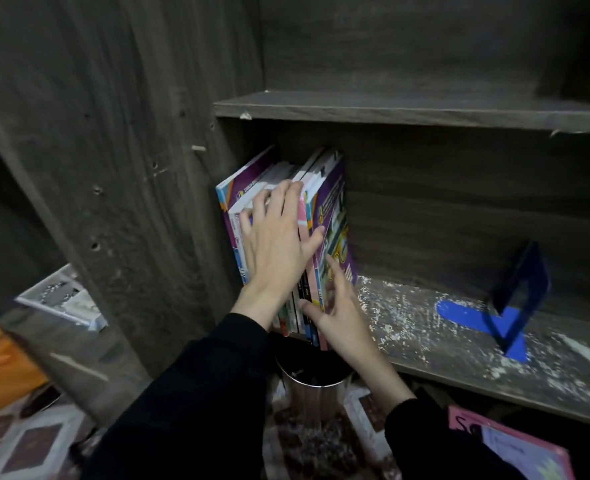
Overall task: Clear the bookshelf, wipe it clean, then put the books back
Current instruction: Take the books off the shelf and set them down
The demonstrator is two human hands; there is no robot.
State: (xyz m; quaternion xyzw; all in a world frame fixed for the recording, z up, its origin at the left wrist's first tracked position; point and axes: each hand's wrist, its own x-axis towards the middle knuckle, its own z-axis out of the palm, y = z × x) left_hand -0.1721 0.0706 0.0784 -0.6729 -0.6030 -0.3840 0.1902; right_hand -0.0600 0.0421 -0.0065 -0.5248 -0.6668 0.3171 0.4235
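Dusty shelf (459,327) holds upright books (331,202), spines facing out.

Two bare hands, left (276,244) and right (338,313), long black sleeves (196,393) (plain, to the wrists)

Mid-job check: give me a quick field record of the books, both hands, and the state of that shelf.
books: standing at the shelf's left end, against the side panel, leaning slightly
left hand: laid flat across the book edges, fingers straight and spread
right hand: low on the row, thumb on the spines, fingers on the purple outer cover, pinching
shelf: speckled with white dust, not yet wiped
bookend: blue, standing apart to the right
below: metal bin; pink book at lower right
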